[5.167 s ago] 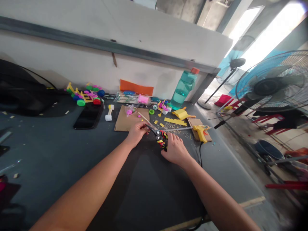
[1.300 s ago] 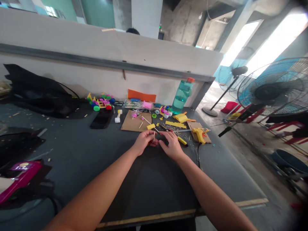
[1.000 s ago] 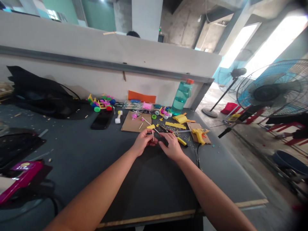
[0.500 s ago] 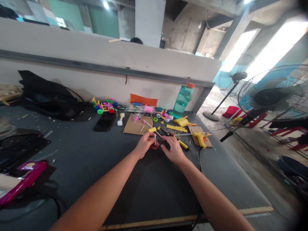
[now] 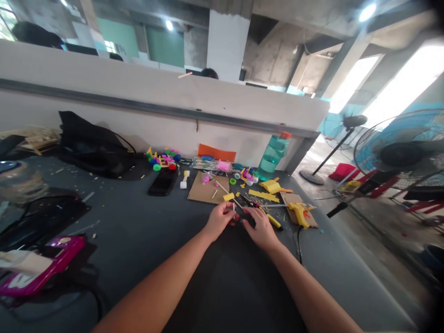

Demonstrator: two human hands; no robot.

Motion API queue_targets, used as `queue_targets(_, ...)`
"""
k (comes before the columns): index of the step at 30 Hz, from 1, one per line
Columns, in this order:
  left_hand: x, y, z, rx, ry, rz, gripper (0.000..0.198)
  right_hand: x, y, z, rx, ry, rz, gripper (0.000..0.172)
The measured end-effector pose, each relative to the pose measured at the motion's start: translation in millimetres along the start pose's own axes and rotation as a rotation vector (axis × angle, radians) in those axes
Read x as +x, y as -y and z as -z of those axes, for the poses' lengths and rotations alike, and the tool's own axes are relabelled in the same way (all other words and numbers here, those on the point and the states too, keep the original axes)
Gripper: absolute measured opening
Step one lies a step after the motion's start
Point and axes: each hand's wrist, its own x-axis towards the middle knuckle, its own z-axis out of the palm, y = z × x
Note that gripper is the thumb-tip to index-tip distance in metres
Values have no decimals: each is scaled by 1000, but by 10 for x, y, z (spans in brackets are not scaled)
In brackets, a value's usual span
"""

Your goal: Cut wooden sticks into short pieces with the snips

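Observation:
My left hand (image 5: 219, 218) is closed in a pinch on a short thin stick (image 5: 233, 211) that stands upright between my hands. My right hand (image 5: 261, 228) is curled beside it, fingers touching a small dark piece; what it grips is hidden. Just beyond my fingers lie a yellow foam piece (image 5: 228, 196), black-handled scissors (image 5: 250, 201) and a yellow marker (image 5: 275, 222) on the dark table (image 5: 145, 222).
A cardboard sheet (image 5: 204, 192), phone (image 5: 162, 182), colourful toy car (image 5: 162, 159), water bottle (image 5: 274, 154) and yellow glue gun (image 5: 300, 213) with its cord lie further back. A black bag (image 5: 93, 148) sits at the left, a pink object (image 5: 45, 270) at the near left, a fan (image 5: 402, 152) on the right.
Five seconds ago my hands held the scissors over a stick; the scissors now lie on the table and my hands hold a short stick. My view has tilted upward lately.

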Motion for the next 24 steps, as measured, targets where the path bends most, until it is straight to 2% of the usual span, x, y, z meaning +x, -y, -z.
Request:
queue_targets(3, 46, -98, 92, 212, -112, -19, 20, 8, 2, 6, 6, -1, 2, 36)
queue_targets(7, 192, -340, 383, 725, -355, -144, 14, 1, 17, 21, 13, -6, 12, 36)
queue_targets(11, 391, -457, 630, 992, -452, -111, 11, -13, 14, 47, 44, -16, 12, 35)
queue_targets(18, 677, -273, 682, 1107, -390, -106, 19, -8, 5, 137, 84, -4, -32, 32)
queue_targets(24, 635, -202, 660, 1159, -298, -156, 15, 1, 0, 131, 80, 15, -52, 31)
